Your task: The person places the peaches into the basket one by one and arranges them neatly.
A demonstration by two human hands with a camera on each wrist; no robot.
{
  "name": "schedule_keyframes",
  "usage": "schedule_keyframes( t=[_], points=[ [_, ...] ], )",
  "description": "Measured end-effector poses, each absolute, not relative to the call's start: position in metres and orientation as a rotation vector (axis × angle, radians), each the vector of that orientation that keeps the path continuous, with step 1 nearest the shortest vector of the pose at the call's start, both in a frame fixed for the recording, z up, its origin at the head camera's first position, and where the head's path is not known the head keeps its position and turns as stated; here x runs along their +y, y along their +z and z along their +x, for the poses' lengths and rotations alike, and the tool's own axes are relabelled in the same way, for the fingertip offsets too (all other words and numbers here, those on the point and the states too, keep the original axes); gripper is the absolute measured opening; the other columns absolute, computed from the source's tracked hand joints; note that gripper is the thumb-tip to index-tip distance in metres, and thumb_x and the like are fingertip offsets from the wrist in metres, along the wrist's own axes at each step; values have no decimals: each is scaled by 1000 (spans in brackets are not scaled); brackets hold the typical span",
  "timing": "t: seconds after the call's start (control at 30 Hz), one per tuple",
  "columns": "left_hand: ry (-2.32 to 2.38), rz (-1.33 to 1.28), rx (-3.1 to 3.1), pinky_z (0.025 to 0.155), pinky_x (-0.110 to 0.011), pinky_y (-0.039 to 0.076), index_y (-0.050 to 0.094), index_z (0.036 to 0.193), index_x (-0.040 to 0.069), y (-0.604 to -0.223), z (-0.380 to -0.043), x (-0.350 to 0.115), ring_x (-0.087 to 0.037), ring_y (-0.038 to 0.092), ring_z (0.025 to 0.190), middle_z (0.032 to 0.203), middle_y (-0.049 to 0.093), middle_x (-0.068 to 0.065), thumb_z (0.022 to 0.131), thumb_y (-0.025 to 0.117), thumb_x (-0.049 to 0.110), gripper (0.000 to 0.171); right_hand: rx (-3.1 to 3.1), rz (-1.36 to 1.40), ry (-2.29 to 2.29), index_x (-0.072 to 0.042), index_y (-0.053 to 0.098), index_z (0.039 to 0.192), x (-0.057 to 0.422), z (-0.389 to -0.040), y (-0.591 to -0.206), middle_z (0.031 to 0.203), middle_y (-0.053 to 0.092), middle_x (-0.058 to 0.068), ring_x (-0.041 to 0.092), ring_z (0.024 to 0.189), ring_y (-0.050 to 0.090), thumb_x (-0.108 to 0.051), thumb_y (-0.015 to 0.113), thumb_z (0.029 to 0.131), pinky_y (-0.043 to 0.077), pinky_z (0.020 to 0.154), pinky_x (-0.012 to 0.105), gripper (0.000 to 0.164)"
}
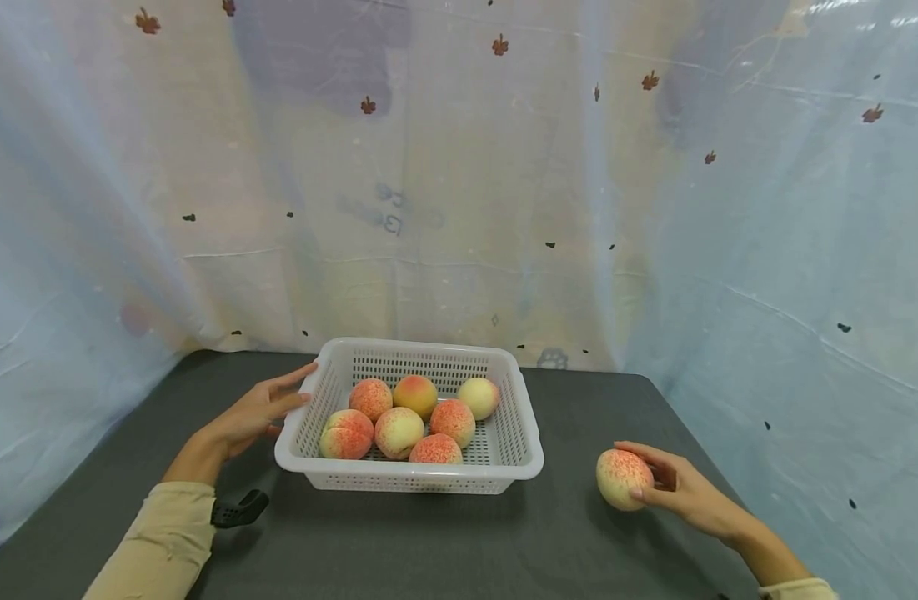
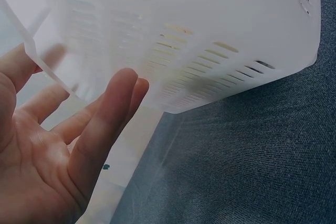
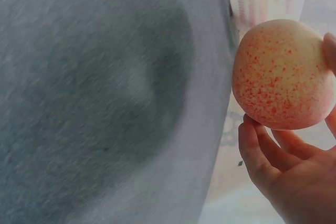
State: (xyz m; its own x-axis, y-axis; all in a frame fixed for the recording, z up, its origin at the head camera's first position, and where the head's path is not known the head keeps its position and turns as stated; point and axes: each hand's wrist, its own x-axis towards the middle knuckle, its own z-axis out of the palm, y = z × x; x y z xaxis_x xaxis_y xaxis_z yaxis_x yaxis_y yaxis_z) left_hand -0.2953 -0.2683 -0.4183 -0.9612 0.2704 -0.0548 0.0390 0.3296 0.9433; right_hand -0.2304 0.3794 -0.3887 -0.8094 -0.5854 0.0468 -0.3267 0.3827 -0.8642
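Note:
A white plastic basket (image 1: 514, 450) with slotted sides stands on the dark cloth and holds several peaches (image 1: 398, 432), some red-speckled, some pale yellow. My left hand (image 1: 252, 417) is at the basket's left side, its fairly straight fingers touching the rim. In the left wrist view, the left hand (image 2: 58, 150) reaches up beside the basket wall (image 2: 210, 19), palm showing. Off to the right of the basket, my right hand (image 1: 679, 492) holds a peach (image 1: 622, 480), pale with red speckles, between thumb and fingers. The right wrist view has this peach (image 3: 283, 77) raised over the cloth, its shadow below.
A dark grey cloth (image 1: 398, 550) covers the table. Pale printed plastic sheeting (image 1: 459, 208) hangs behind and at both sides. A black band (image 1: 239, 509) sits at the left wrist.

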Motion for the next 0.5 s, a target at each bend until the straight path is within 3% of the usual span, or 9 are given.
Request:
schedule_keyframes(
  t=[0.5],
  points=[
    [1691, 290, 2385, 87, -56, 56, 12, 164, 27, -420, -295, -268, -37, 57, 128, 161, 34, -25, 104, 56, 37, 75, 2363, -917, -1483, 0, 37, 154, 349, -228, -367, 142, 58, -10, 9, 115, 66, 3, 55, 100, 59, 85, 32, 57]
  ],
)
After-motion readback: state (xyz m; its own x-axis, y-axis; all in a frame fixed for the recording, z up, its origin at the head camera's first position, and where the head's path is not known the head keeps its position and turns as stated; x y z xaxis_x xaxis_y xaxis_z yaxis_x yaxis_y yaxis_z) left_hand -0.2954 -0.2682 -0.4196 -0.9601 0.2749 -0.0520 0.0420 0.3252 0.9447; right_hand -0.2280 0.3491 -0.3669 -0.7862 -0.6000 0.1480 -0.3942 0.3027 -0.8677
